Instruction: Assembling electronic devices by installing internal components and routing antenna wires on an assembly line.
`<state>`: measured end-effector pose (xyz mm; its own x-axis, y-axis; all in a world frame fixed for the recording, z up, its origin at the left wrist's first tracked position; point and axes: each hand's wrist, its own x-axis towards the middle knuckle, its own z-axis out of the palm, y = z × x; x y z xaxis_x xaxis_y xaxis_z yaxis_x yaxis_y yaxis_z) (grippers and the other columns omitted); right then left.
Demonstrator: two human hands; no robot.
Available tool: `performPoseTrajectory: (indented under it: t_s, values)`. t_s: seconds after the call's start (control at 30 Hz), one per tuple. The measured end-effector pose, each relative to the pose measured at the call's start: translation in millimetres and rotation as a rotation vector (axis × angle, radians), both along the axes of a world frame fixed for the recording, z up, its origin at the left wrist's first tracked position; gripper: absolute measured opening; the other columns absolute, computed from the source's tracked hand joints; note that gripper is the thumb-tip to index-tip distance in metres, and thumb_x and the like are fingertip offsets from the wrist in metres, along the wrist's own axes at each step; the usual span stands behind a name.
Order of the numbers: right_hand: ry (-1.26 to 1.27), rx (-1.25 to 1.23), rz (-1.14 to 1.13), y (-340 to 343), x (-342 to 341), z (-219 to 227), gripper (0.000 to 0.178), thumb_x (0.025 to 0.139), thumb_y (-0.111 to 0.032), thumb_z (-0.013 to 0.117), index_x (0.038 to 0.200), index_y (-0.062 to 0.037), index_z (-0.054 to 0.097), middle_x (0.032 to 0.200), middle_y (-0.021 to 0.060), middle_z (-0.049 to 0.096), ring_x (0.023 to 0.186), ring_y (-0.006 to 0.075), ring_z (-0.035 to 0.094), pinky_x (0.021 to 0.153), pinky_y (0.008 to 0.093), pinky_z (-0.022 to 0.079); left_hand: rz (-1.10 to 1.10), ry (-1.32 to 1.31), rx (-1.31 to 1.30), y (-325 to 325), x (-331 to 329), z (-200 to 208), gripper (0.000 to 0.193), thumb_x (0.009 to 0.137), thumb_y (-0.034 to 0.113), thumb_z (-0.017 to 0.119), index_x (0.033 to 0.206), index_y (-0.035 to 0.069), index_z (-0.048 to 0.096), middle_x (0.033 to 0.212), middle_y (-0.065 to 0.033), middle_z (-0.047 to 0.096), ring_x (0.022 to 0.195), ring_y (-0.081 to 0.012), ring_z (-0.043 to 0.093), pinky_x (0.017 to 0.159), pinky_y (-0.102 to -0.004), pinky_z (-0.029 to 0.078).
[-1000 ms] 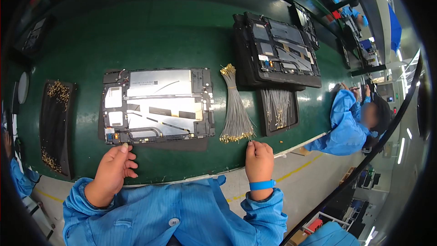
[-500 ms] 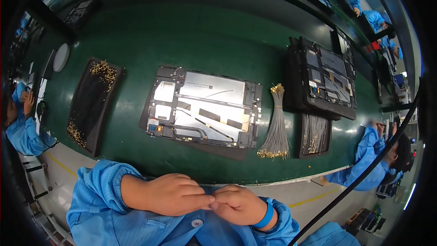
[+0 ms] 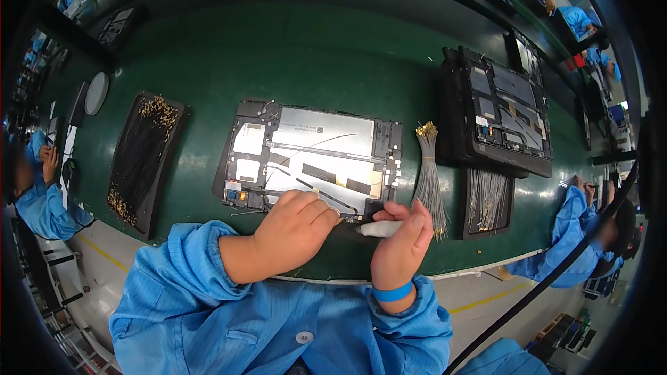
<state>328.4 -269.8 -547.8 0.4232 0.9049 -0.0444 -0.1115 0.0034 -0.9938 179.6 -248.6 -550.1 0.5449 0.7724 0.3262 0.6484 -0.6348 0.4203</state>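
A flat tablet-like assembly [image 3: 326, 125], with silver plates, black strips and cables, lies in front of me on a dark pad. My left hand [image 3: 295, 230] is closed over its near edge. A thin grey cable [image 3: 243, 212] runs out from under that hand to the left, and the pinched fingertips are partly hidden. Close by on the right, at the assembly's near right corner, my right hand [image 3: 403, 239] has its fingers apart. What looks like a white finger cover [image 3: 381, 228] points from it toward my left hand.
A bundle of grey cables [image 3: 429, 180] with gold ends lies to the right. Beyond it, stacked assemblies [image 3: 507, 107] stand beside a black tray [image 3: 511, 226] of grey cables. At left is a tray [image 3: 161, 173] of black cables. Co-workers in blue sit on both sides.
Both hands have moved forward from my body to the assembly's near edge and come apart. The grey cable and white finger cover now show.
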Motion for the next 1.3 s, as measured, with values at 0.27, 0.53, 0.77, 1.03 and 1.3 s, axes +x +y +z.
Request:
performPoseTrajectory:
  t_s: [0.27,0.53,0.77,1.03,1.3]
  values:
    - [-0.362,0.343,0.026,1.9,-0.7,-31.4,0.022,0.088,-0.014,0.034,0.106,-0.0014,0.035,0.082,0.0155,0.054,0.072,0.0188,0.054,0.068,0.0285,0.043,0.013,0.039,-0.036,1.3,2.0,1.4,0.021,0.065,0.010,0.051,0.084,0.004,0.056,0.081,-0.0050,0.054,0.082,-0.0196,0.048,0.073,-0.0312,0.036]
    - [-0.355,0.357,0.028,1.9,-1.4,-33.8,0.022,0.088,-0.013,0.033,0.106,-0.0018,0.035,0.079,0.0150,0.054,0.069,0.0190,0.053,0.065,0.0292,0.043,0.016,0.028,-0.039,1.3,0.7,-0.7,0.020,0.065,0.011,0.050,0.084,0.004,0.056,0.081,-0.0047,0.053,0.082,-0.0198,0.048,0.073,-0.0314,0.036]
    - [-0.434,0.312,0.078,3.0,-1.4,-27.0,0.023,0.090,-0.020,0.027,0.106,-0.0040,0.033,0.078,0.0140,0.053,0.068,0.0194,0.052,0.066,0.0317,0.044,0.023,0.056,-0.084,2.1,2.1,4.4,0.019,0.065,0.010,0.049,0.082,0.005,0.055,0.078,-0.0040,0.052,0.080,-0.0193,0.048,0.072,-0.0310,0.036]
    - [-0.436,0.316,0.097,4.8,-0.7,-29.6,0.023,0.090,-0.020,0.028,0.105,-0.0037,0.033,0.078,0.0138,0.052,0.066,0.0190,0.052,0.065,0.0316,0.045,0.024,0.040,-0.073,3.1,1.9,4.1,0.019,0.065,0.010,0.049,0.083,0.005,0.055,0.078,-0.0044,0.052,0.081,-0.0199,0.048,0.072,-0.0312,0.036]
    - [-0.456,0.336,0.126,6.8,1.1,-25.8,0.022,0.089,-0.019,0.029,0.104,-0.0033,0.033,0.076,0.0136,0.052,0.066,0.0194,0.053,0.063,0.0317,0.045,0.025,0.044,-0.085,4.1,2.9,5.3,0.019,0.065,0.010,0.049,0.082,0.005,0.055,0.077,-0.0046,0.052,0.082,-0.0201,0.048,0.073,-0.0312,0.036]
